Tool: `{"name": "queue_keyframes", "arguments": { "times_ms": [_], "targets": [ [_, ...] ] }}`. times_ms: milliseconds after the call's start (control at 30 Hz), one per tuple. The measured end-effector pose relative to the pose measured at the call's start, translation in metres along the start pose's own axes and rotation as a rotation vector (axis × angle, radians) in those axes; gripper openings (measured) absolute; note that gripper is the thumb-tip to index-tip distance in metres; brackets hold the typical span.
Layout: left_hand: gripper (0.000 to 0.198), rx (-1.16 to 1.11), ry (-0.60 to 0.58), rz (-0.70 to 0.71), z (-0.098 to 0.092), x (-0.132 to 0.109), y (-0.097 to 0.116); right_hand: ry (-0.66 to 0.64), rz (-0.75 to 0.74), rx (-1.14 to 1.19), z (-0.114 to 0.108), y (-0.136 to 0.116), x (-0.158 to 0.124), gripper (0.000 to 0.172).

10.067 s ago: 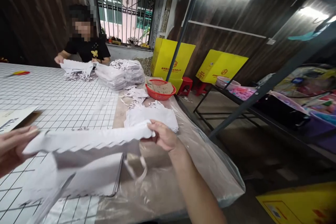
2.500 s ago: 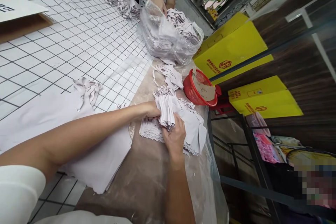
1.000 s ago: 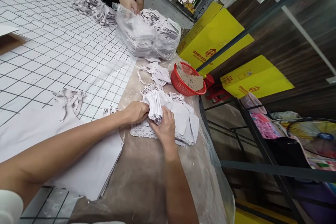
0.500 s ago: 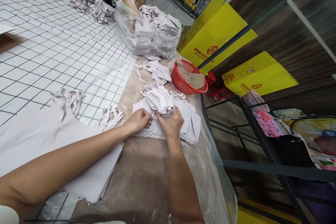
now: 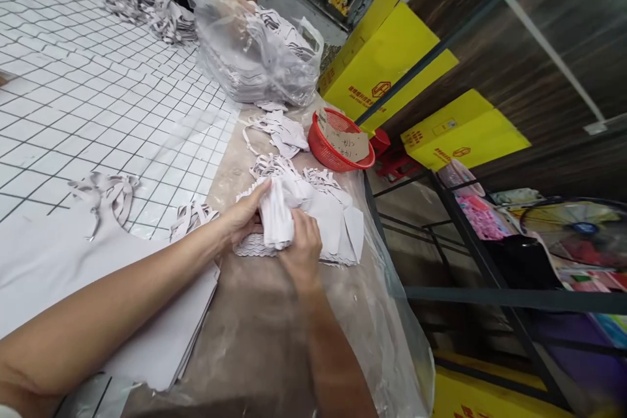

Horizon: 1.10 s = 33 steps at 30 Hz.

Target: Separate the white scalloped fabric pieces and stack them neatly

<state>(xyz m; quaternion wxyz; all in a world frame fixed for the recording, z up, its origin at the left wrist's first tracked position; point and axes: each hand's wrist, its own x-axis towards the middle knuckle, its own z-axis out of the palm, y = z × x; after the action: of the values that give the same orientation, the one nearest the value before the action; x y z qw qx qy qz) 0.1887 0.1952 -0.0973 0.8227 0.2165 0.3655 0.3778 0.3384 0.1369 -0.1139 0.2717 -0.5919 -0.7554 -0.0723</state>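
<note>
A folded bundle of white fabric pieces (image 5: 278, 217) is held between my two hands, tilted above the table. My left hand (image 5: 247, 214) grips its left side, thumb on top and the other fingers partly hidden behind it. On the right, my right hand (image 5: 302, 245) is closed round the bundle's lower edge. Under and beside it lie stacks of white fabric pieces (image 5: 337, 225) with wavy edges and thin straps. More strapped garments (image 5: 287, 132) lie just beyond. Left of my left arm spreads a pile of larger white strapped garments (image 5: 147, 287).
A red plastic basket (image 5: 337, 160) with a marked cardboard piece stands at the table's right edge. Farther back, a co-worker's arm reaches over a clear plastic bag (image 5: 245, 72) of fabric pieces. Yellow boxes (image 5: 392, 59) and a dark metal frame (image 5: 470, 297) stand to the right.
The bundle has turned more upright and shifted left. My left hand has moved from the stack's edge onto the bundle. The co-worker's hand has lifted a white piece. The view has shifted slightly.
</note>
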Motion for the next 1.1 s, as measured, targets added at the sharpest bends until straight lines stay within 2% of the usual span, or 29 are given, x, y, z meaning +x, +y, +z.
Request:
{"name": "queue_keyframes", "arguments": {
  "times_ms": [133, 233, 300, 367, 533, 600, 667, 733, 800, 867, 900, 933, 1000, 1100],
  "targets": [
    [0.055, 0.097, 0.076, 0.101, 0.006, -0.002, 0.002, -0.242, -0.035, 0.006, -0.019, -0.005, 0.002, 0.063],
    [0.051, 0.183, 0.148, 0.126, 0.006, -0.002, 0.003, -0.36, -0.093, 0.16, -0.038, 0.012, 0.011, 0.07],
    [0.05, 0.253, 0.194, 0.125, 0.004, -0.002, 0.003, -0.342, -0.066, 0.161, -0.044, 0.034, 0.016, 0.059],
    [0.046, 0.331, 0.237, 0.133, 0.004, -0.001, 0.003, -0.29, 0.007, 0.052, -0.044, 0.064, 0.02, 0.047],
    [0.042, 0.442, 0.287, 0.139, 0.0, 0.003, 0.001, -0.179, 0.297, -0.192, -0.046, 0.138, 0.031, 0.04],
    [0.049, 0.509, 0.283, 0.115, -0.006, 0.003, 0.004, -0.128, 0.378, -0.216, -0.052, 0.149, 0.034, 0.039],
    [0.071, 0.67, 0.331, 0.135, -0.013, -0.001, 0.009, -0.056, 0.384, -0.225, -0.059, 0.147, 0.033, 0.039],
    [0.093, 0.95, 0.442, 0.326, -0.015, -0.01, 0.014, 0.029, 0.373, -0.241, -0.064, 0.135, 0.03, 0.038],
    [0.096, 1.274, 0.51, 0.702, -0.011, -0.018, 0.014, 0.086, 0.352, -0.252, -0.064, 0.119, 0.028, 0.035],
    [0.079, 1.534, 0.392, 1.074, -0.001, -0.02, 0.009, 0.069, 0.27, -0.234, -0.055, 0.107, 0.028, 0.034],
    [0.069, 1.637, 0.29, 1.184, 0.005, -0.017, 0.005, 0.035, 0.216, -0.215, -0.049, 0.104, 0.03, 0.034],
    [0.061, 1.73, 0.183, 1.234, 0.011, -0.012, 0.001, -0.004, 0.174, -0.193, -0.043, 0.104, 0.032, 0.035],
    [0.053, 1.921, 0.052, 1.184, 0.02, 0.003, -0.006, -0.088, 0.159, -0.141, -0.033, 0.108, 0.037, 0.038],
    [0.056, 2.124, 0.047, 0.975, 0.025, 0.026, -0.008, -0.21, 0.227, -0.044, -0.027, 0.118, 0.043, 0.043]
  ]
}}
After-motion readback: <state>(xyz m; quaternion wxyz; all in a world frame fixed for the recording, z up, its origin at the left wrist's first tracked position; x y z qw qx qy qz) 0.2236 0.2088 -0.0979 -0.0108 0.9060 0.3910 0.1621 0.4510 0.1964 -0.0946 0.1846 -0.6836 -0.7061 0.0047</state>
